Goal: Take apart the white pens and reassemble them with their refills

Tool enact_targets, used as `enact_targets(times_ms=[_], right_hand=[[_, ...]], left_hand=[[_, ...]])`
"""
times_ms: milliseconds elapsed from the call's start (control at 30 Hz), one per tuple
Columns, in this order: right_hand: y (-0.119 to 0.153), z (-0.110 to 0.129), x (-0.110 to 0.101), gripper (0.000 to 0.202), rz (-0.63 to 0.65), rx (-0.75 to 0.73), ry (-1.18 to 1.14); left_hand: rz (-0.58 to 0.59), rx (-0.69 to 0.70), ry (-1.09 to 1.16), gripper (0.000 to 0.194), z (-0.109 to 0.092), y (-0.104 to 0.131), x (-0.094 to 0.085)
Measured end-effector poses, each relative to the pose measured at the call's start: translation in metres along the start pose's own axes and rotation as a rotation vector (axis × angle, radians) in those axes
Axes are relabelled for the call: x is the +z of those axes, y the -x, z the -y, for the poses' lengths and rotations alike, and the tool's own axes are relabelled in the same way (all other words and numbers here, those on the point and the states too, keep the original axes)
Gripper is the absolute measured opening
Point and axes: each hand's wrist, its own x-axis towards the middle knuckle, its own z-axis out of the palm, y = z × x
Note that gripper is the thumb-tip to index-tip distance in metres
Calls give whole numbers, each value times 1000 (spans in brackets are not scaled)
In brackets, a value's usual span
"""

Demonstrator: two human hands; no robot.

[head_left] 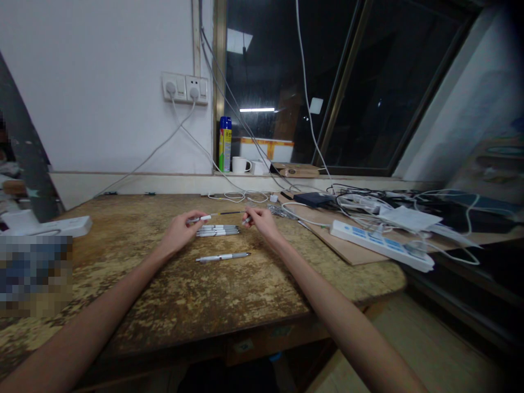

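My left hand (187, 225) is closed on a white pen barrel (205, 218) above the worn wooden table (164, 295). A thin dark refill (231, 212) stretches between the two hands. At its right end is my right hand (258, 219), fingers pinched around a small grey-white pen part (247, 220). Just below the hands lies a row of several white and grey pens (216, 231). Nearer to me, one more pen (223, 257) rests by itself, its dark tip pointing right.
A white power strip (380, 245) and tangled cables (360, 199) lie on a brown board (347, 254) at the right. Another strip (76, 226) is at the far left. Behind stand a spray can (225, 144) and a white mug (239, 165).
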Motion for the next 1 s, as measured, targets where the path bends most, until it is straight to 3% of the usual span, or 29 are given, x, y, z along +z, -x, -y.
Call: enact_targets(times_ms=[433, 833, 1000], right_hand=[[-2, -3, -1, 47, -24, 18, 10], [-4, -3, -1, 49, -47, 15, 26], [0, 3, 2, 49, -18, -61, 113]], left_hand=[[6, -3, 111, 41, 0, -2, 0], [41, -5, 141, 43, -11, 2, -1], [70, -4, 148, 41, -15, 3, 0]])
